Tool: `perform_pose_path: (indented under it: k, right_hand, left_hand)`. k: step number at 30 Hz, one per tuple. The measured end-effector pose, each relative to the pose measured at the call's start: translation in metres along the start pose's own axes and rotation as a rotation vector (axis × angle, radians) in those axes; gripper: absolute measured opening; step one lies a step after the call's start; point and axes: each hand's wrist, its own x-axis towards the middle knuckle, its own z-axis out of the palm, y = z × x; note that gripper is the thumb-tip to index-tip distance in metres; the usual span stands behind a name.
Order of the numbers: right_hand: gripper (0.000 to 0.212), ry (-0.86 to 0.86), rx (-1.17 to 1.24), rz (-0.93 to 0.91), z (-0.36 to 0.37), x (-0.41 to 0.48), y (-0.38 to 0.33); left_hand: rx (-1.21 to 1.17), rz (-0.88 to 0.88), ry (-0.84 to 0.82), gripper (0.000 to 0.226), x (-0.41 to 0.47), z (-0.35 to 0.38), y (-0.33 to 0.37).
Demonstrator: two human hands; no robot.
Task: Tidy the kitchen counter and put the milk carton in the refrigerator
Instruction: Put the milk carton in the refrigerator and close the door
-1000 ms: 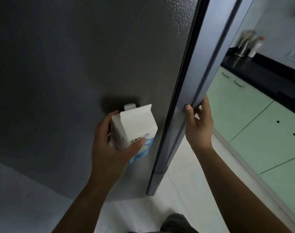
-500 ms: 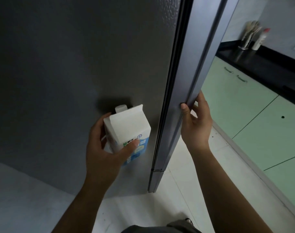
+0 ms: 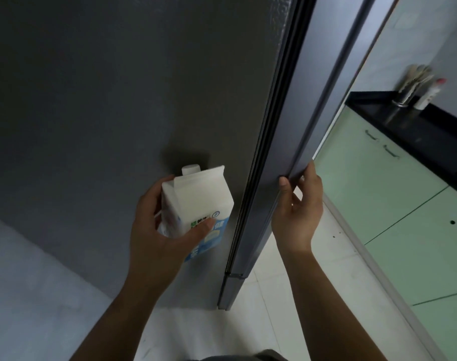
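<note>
Left hand point(image 3: 159, 230): fingers wrapped around the milk carton point(image 3: 198, 204), upright beside the refrigerator's side.
Right hand point(image 3: 297, 212): fingers gripping the refrigerator door point(image 3: 308, 126) edge.
Surface point(image 3: 404, 121): black, far right.

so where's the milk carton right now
In the head view, lower centre: the milk carton is held in the left hand, against the fridge's grey side, left of the door edge.

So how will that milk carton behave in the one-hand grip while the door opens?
The milk carton is paperboard, so its walls may dent if squeezed. The left hand wraps only the lower body, so it could tip. Its weight cannot be told; the cap looks shut.
</note>
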Motion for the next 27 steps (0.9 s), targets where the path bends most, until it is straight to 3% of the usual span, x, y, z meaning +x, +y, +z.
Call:
perform_pose_path:
  k: [6, 14, 20, 27]
  right_hand:
    - [0.037, -0.065, 0.080, 0.060, -0.037, 0.023, 0.013]
    - [0.033, 0.026, 0.064, 0.102, -0.085, 0.055, 0.027]
    - [0.063, 0.023, -0.068, 0.098, -0.092, 0.070, 0.035]
    - [0.069, 0.043, -0.036, 0.110, -0.116, 0.098, 0.061]
  left_hand:
    - [0.012, 0.022, 0.007, 0.082, -0.002, 0.009, 0.000]
    - [-0.027, 0.082, -0.131, 0.078, -0.005, 0.055, 0.010]
    - [-0.053, 0.057, -0.186, 0.080, -0.001, 0.099, 0.022]
    - [0.006, 0.062, -0.058, 0.080, 0.004, 0.146, 0.032]
